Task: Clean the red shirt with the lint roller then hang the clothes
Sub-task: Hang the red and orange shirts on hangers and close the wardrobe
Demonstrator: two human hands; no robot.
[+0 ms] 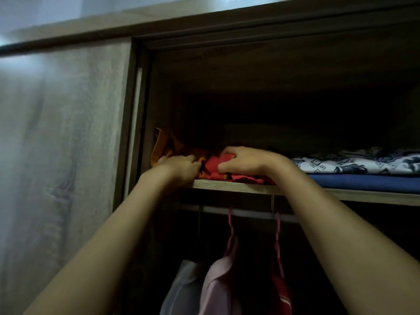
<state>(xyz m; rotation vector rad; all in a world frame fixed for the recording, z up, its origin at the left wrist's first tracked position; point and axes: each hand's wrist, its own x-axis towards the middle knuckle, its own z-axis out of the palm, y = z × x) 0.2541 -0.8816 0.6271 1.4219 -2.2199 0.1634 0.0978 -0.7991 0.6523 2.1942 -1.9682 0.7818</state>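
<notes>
Right now both of your arms reach up into the open wardrobe, to the upper shelf (245, 187). Your right hand (246, 161) lies over the folded red shirt (218, 165), fingers curled across its top and thumb pressed against its front edge, so that grip is closed on the cloth. Your left hand (181, 167) sits just left of it with fingers bent inward at the shirt's left edge; whether it actually pinches the fabric, you cannot tell from this angle. The red shirt rests at the shelf's front edge, beside an orange garment (166, 146) bunched in the left corner. To the right on the same shelf, a white patterned cloth (354, 163) lies folded on a blue one (368, 182). Below the shelf, pink hangers (231, 233) on the rail (250, 213) carry a pale pink garment (219, 289) and a red one (280, 294).
</notes>
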